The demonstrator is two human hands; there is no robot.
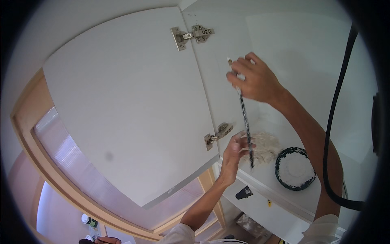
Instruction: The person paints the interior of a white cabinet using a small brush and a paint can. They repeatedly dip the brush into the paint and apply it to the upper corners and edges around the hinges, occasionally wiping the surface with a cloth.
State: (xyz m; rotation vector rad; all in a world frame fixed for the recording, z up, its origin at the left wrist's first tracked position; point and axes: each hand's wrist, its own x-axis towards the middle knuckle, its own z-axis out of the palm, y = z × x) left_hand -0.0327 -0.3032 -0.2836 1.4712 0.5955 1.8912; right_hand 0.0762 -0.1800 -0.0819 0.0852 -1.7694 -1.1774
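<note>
My right hand (256, 77) grips a slim brush (245, 117) near its upper end, inside a white cabinet. The brush has a black-and-white mottled handle, a brass-coloured ferrule and a pale tip pointing up. My left hand (234, 155) is by the handle's lower end with its fingers apart; whether they touch the handle is unclear. Behind the left fingers lies a wrinkled off-white heap (268, 148), maybe cloth. Beside it on the cabinet floor is a round dark tub (277, 174) with white material inside and smears on its rim.
A white cabinet door (128, 100) stands open at left on an upper metal hinge (192, 36) and a lower hinge (217, 135). A black cable (336, 97) hangs at right. Below are a dark tapered object (243, 192), a small yellow piece (269, 203) and a wooden frame (64, 195).
</note>
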